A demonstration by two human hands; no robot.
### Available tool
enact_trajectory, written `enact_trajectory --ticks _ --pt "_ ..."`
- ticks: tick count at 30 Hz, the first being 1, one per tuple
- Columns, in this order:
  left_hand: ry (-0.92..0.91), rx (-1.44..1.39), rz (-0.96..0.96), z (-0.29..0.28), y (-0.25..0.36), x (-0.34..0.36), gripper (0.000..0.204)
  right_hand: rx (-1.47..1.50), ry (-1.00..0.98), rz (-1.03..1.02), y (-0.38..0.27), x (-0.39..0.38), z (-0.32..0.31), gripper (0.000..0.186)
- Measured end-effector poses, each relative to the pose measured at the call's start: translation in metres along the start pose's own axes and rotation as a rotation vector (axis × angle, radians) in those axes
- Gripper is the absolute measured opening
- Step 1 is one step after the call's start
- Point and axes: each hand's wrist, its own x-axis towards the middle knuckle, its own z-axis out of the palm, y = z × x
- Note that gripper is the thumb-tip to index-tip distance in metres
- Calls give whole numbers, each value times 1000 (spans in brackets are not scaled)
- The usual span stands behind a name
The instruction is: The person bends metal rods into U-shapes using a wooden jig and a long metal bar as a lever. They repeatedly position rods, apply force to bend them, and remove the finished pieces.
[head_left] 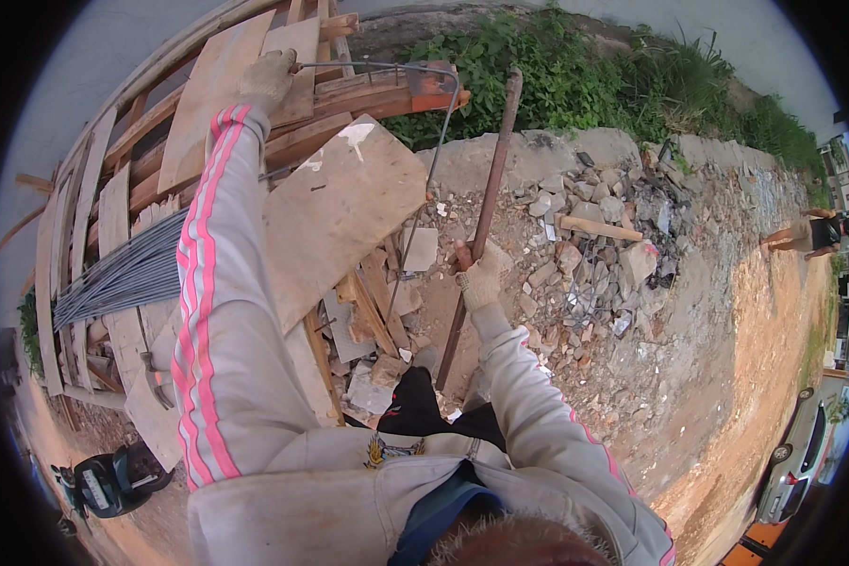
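My left hand (266, 80), in a pale knit glove, is closed on a bent steel rod (375, 64) at the top of the wood pile. The rod runs right past an orange piece (432, 87), then bends down toward the rubble. My right hand (481, 281), also gloved, grips a long rusty bar (492, 170) that stands at a slant, its lower end near my feet. A plywood board (340, 203) with white splashes lies between my arms. A bundle of thin rods (123, 274) rests on planks to the left, partly hidden by my sleeve.
A lumber stack (113, 151) fills the left. Broken concrete (590, 222) lies right of the bar, before weeds (557, 75). A person (811, 231) stands on the dirt at far right, near a parked car (788, 453). A scooter (108, 481) stands at lower left.
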Motion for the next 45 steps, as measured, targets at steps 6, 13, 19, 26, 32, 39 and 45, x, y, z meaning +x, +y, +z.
enact_trajectory --ticks 6,13,19,26,32,39,45 --pt "158 -261 75 -6 -3 13 21 -72 19 -162 -1 5 -27 41" --pt "6 -174 227 -117 123 -10 21 -20 17 -132 -34 47 -38 35" --pt "15 -271 234 -131 188 -46 20 44 -6 -307 -35 110 -58 35" --pt "156 -387 74 -149 225 -86 23 -226 48 -557 -81 187 -87 37" --pt "113 -1202 -414 -149 223 -159 32 -245 -129 -441 -95 243 -130 50" --pt "128 -1233 -783 -99 231 -249 29 -350 -330 -260 -128 248 -149 42" --pt "221 -799 -669 -54 256 -255 22 -702 -378 -459 -220 275 -140 38"
